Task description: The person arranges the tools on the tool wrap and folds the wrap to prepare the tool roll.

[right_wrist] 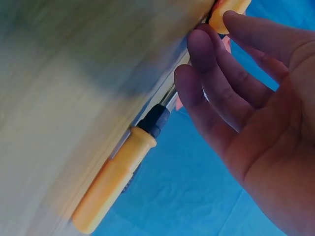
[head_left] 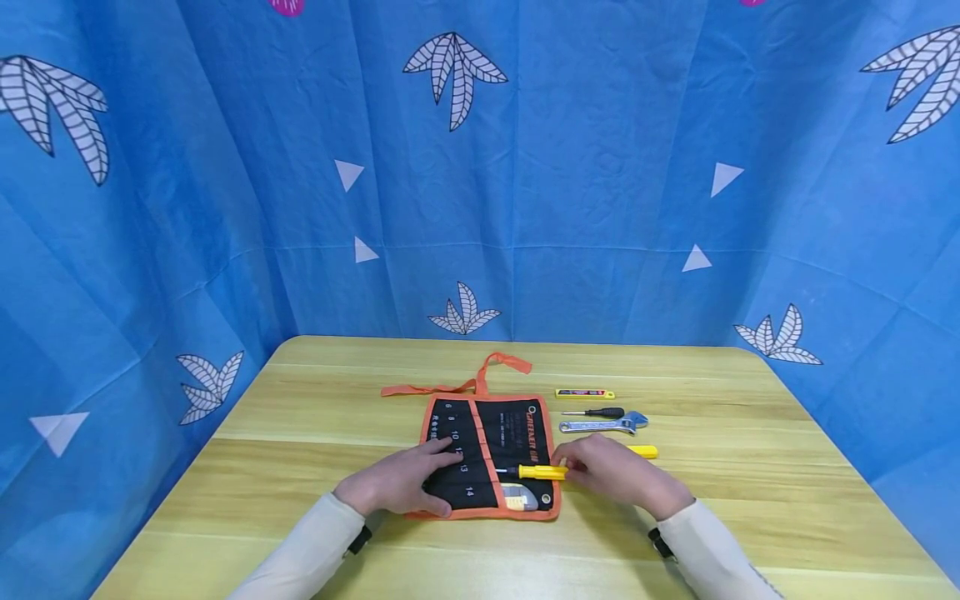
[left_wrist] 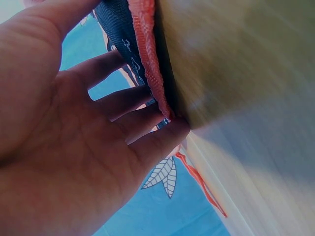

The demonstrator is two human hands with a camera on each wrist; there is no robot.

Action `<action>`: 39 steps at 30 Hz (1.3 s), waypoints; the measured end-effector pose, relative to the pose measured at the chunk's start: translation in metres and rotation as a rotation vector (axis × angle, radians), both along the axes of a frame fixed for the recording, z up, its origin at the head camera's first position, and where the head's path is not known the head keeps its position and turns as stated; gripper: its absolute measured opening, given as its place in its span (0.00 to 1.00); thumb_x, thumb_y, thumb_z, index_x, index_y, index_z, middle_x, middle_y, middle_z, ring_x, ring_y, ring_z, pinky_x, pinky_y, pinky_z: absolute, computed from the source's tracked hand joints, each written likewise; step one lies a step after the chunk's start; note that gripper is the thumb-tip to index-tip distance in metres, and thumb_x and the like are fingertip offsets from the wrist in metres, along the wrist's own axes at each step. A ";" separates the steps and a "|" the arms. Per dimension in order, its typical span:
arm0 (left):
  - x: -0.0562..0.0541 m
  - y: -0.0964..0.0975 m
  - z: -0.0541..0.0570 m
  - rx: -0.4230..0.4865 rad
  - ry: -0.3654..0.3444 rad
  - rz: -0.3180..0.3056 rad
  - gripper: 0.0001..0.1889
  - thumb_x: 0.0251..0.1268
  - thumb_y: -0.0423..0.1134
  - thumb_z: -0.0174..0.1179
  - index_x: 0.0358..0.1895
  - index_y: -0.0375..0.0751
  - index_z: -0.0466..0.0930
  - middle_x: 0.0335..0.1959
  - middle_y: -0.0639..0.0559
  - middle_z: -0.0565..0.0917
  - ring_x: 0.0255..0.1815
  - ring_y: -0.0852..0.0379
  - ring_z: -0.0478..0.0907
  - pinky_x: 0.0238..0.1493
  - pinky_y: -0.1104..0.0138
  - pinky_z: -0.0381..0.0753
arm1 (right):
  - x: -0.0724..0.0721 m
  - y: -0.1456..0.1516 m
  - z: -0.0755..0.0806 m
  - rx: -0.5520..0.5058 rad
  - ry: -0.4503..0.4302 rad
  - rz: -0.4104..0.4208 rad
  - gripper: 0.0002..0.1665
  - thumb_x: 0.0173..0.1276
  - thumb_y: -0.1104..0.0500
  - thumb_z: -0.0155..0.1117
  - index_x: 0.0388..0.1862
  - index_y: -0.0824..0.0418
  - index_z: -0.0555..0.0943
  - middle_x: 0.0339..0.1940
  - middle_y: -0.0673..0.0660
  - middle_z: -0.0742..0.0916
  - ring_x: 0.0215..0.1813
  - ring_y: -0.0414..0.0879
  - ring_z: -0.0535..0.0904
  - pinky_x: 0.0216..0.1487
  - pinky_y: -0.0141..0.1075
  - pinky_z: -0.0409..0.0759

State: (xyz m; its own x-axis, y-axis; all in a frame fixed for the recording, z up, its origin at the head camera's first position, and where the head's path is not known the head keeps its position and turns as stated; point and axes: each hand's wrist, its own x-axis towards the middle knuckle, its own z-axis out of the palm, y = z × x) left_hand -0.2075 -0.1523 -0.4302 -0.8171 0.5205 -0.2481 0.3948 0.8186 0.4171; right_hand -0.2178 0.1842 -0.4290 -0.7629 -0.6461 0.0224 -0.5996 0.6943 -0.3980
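Observation:
A black tool pouch (head_left: 513, 425) with orange trim lies spread on the table, numbers printed along its left half. My left hand (head_left: 408, 477) rests on that half with fingers extended; in the left wrist view its fingers touch the pouch's orange edge (left_wrist: 147, 59). By the end of its yellow handle, my right hand (head_left: 611, 471) pinches a screwdriver (head_left: 542, 472) between thumb and fingers. This screwdriver lies across the pouch's right half, its dark shaft pointing left at the orange pocket edge. Just below it, a pale grey and yellow tool (head_left: 520, 497) sits in the pouch.
Right of the pouch lie a flat yellow case (head_left: 585, 393), a small black-handled screwdriver (head_left: 603, 412) and an adjustable wrench (head_left: 606, 424). A second yellow-handled screwdriver (right_wrist: 115, 179) is partly hidden behind my right hand in the head view. Orange ties (head_left: 480, 383) trail behind the pouch.

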 end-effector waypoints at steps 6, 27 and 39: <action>0.000 0.001 0.000 -0.003 -0.001 0.006 0.40 0.60 0.54 0.74 0.75 0.50 0.71 0.82 0.46 0.60 0.80 0.40 0.60 0.74 0.43 0.66 | 0.002 -0.005 -0.002 0.005 0.045 0.007 0.12 0.70 0.67 0.67 0.50 0.58 0.88 0.39 0.50 0.90 0.35 0.32 0.78 0.38 0.34 0.83; -0.001 0.000 -0.001 -0.011 -0.004 0.004 0.41 0.60 0.55 0.73 0.76 0.51 0.70 0.82 0.47 0.60 0.80 0.40 0.59 0.74 0.43 0.66 | 0.007 -0.019 -0.005 0.058 0.096 -0.046 0.16 0.70 0.69 0.65 0.53 0.57 0.88 0.46 0.54 0.91 0.31 0.34 0.73 0.32 0.30 0.75; -0.002 0.000 -0.002 -0.011 -0.004 0.004 0.41 0.59 0.55 0.73 0.76 0.51 0.70 0.82 0.47 0.60 0.81 0.40 0.59 0.74 0.43 0.66 | 0.003 -0.012 -0.007 0.027 0.057 -0.051 0.15 0.69 0.66 0.70 0.53 0.58 0.86 0.38 0.47 0.87 0.35 0.34 0.75 0.38 0.34 0.80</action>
